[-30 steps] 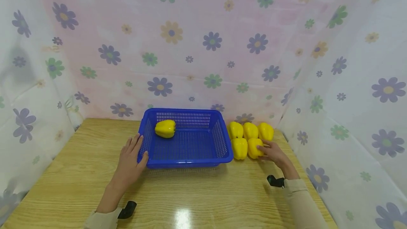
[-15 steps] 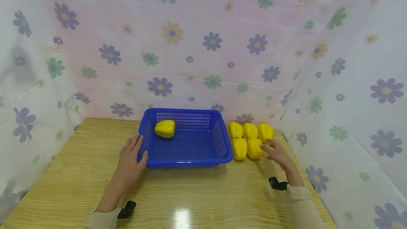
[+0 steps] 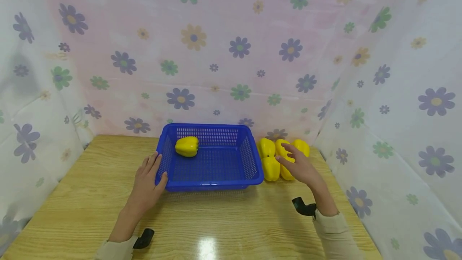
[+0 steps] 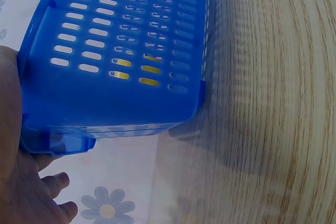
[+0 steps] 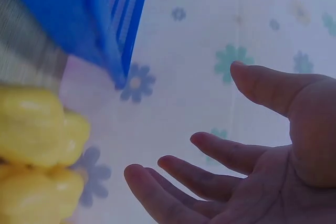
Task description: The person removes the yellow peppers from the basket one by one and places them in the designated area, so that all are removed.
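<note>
A blue perforated plastic basket [image 3: 215, 183] sits on the table, one yellow bell pepper [image 3: 187, 146] lying on its side in the back left. My left hand [image 3: 146, 183] rests at the basket's front left corner, thumb by the front rim and fingers along the left side. In the left wrist view its fingers [image 4: 55, 184] reach loosely past the rim. Right of the basket, several yellow bell peppers [image 3: 271, 168] stand in two rows. Over the right part of them hovers my right hand [image 3: 302, 168], fingers spread and holding nothing; it partly hides the peppers behind it.
The wooden table [image 3: 216, 224] extends in front of the basket and to its left. Flower-patterned cloth [image 3: 223, 71] hangs behind and on both sides, close to the table's edges. The pepper rows stand right beside the basket's right wall.
My right hand has come off the front right pepper, drawn back slightly, then swung left over the group with fingers spread. Left hand, basket and peppers have stayed in place.
</note>
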A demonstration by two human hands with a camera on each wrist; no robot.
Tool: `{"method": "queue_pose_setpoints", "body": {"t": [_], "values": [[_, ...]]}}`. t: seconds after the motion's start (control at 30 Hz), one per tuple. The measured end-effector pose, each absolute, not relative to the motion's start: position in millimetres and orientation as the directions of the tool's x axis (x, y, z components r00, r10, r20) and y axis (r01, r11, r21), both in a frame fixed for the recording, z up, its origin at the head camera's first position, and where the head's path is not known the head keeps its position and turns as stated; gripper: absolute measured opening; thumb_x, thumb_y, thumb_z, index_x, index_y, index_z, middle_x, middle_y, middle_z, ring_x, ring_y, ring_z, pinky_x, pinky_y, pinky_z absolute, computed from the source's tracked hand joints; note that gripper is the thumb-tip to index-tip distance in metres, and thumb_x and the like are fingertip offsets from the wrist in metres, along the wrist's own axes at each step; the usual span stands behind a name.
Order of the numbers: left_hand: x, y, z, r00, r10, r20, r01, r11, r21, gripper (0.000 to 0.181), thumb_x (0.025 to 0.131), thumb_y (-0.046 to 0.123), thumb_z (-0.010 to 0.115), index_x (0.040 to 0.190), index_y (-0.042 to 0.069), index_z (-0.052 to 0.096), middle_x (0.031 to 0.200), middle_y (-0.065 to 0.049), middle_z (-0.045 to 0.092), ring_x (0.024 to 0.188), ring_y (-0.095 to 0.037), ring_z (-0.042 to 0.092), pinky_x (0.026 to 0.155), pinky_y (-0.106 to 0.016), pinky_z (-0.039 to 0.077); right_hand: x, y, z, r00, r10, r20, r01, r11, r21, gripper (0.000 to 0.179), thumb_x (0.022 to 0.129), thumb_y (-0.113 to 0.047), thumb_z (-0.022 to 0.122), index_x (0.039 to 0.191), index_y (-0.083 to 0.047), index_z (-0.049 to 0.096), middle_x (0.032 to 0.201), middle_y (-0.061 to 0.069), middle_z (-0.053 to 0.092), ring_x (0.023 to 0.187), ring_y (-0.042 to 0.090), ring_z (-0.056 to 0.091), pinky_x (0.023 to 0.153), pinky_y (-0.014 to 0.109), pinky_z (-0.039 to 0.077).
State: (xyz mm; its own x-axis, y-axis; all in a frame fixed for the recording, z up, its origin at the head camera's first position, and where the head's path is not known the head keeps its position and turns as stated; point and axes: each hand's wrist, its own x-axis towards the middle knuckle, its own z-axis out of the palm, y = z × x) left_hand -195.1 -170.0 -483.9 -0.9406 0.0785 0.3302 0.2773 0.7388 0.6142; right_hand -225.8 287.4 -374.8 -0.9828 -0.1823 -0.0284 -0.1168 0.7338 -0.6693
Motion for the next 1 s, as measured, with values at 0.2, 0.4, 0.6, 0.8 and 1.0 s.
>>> {"method": "queue_pose_setpoints", "body": {"t": [0.2,0.4,0.6,0.8,1.0], "values": [[-196,-170,-484,-0.939,0.078,0.335,0.281,0.736,0.616,0.064,0.103,0.021,0.052,0.156,-0.007,0.031,0.164,-0.028,0.024,0.151,-0.054,0.014,0.116,-0.074,0.013,-230,248,-375,-0.958,-0.287,0.010,-0.220,0.711,-0.668,0.066,0.104,-0.033,0.057,0.157,-0.002,0.034,0.160,0.026,0.035,0.141,0.054,0.039,0.109,0.066,0.040],[-196,-171,-484,-0.947,0.082,0.310,0.267,0.738,0.620,0.064,0.104,0.021,0.051,0.157,-0.006,0.029,0.165,-0.027,0.021,0.152,-0.053,0.012,0.117,-0.072,0.011,-243,207,-376,-0.932,-0.358,0.047,-0.292,0.672,-0.681,0.061,0.104,-0.029,0.059,0.155,-0.002,0.040,0.156,0.022,0.043,0.138,0.049,0.046,0.108,0.063,0.043],[-196,-171,-483,-0.947,0.081,0.311,0.265,0.743,0.614,0.064,0.104,0.020,0.052,0.157,-0.006,0.029,0.165,-0.027,0.021,0.151,-0.054,0.013,0.117,-0.072,0.012,-264,171,-383,-0.893,-0.445,0.058,-0.349,0.609,-0.712,0.054,0.104,-0.024,0.059,0.151,-0.002,0.045,0.153,0.021,0.048,0.133,0.042,0.053,0.106,0.055,0.048],[-196,-171,-484,-0.946,0.084,0.312,0.269,0.743,0.613,0.064,0.104,0.021,0.052,0.157,-0.007,0.030,0.165,-0.028,0.022,0.151,-0.055,0.013,0.117,-0.072,0.012,-287,142,-394,-0.871,-0.487,0.061,-0.377,0.585,-0.718,0.047,0.104,-0.022,0.059,0.146,-0.003,0.052,0.148,0.016,0.055,0.130,0.037,0.056,0.107,0.050,0.049],[-196,-170,-485,-0.944,0.081,0.319,0.270,0.744,0.611,0.063,0.104,0.020,0.052,0.156,-0.007,0.030,0.165,-0.028,0.023,0.151,-0.055,0.013,0.117,-0.072,0.012,-308,116,-398,-0.863,-0.502,0.062,-0.398,0.598,-0.695,0.043,0.104,-0.023,0.058,0.143,-0.004,0.056,0.143,0.016,0.058,0.128,0.034,0.058,0.106,0.048,0.049]]}}
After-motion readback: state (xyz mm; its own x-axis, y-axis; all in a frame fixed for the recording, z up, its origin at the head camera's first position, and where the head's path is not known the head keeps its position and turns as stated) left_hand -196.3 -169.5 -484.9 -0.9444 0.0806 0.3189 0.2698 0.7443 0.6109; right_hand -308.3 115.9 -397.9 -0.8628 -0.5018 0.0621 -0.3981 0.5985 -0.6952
